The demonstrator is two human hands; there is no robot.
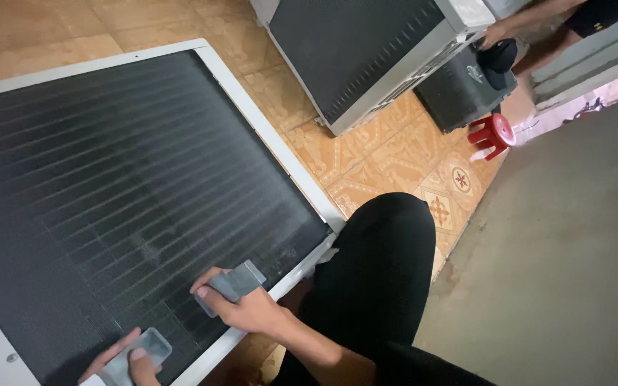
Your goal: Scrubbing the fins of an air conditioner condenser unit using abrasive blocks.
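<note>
We are gripping a pale plastic block (pixel 137 355) in our left hand (pixel 112 366) and a grey block (pixel 234 284) in our right hand (pixel 241 306), both pressing on the dark finned panel (pixel 123 186); beyond, another person's hand (pixel 493 33) is touching a second unit (pixel 366 53)

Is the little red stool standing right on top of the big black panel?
No, the red stool stands on the tiled floor far to the right of the black panel, not touching it.

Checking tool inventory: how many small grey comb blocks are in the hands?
2. One small grey rectangular comb block in the right hand, on the black finned coil panel; another in the left hand at the panel's lower edge, partly cropped.
</note>
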